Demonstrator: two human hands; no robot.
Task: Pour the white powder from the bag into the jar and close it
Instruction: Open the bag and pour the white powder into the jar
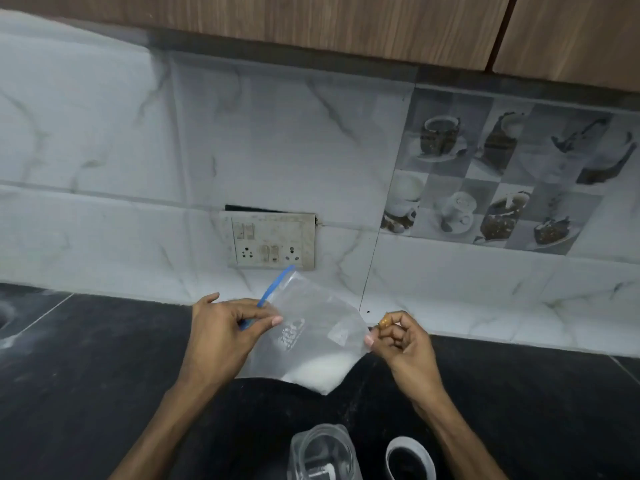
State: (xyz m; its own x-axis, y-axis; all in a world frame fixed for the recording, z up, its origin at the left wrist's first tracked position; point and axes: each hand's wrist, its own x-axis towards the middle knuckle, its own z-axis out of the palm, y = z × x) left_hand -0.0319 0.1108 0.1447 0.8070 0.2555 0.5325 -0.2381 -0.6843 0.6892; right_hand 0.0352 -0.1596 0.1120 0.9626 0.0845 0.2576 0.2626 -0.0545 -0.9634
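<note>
A clear plastic zip bag (311, 327) with a blue seal strip hangs above the black counter, white powder (320, 372) heaped in its bottom corner. My left hand (225, 334) pinches the bag's upper left side near the blue strip. At the bag's right edge my right hand (401, 344) pinches the plastic, with a small tan object between its upper fingers. A clear open jar (323, 453) stands on the counter below the bag, near the bottom edge. Its white ring-shaped lid (410, 457) lies just to the right of the jar.
The black stone counter (86, 375) runs across the lower part of the view. A white marble-tile wall carries a switch and socket plate (273, 242) behind the bag. Wooden cabinets (346, 22) hang overhead. A sink edge (5, 317) shows at far left.
</note>
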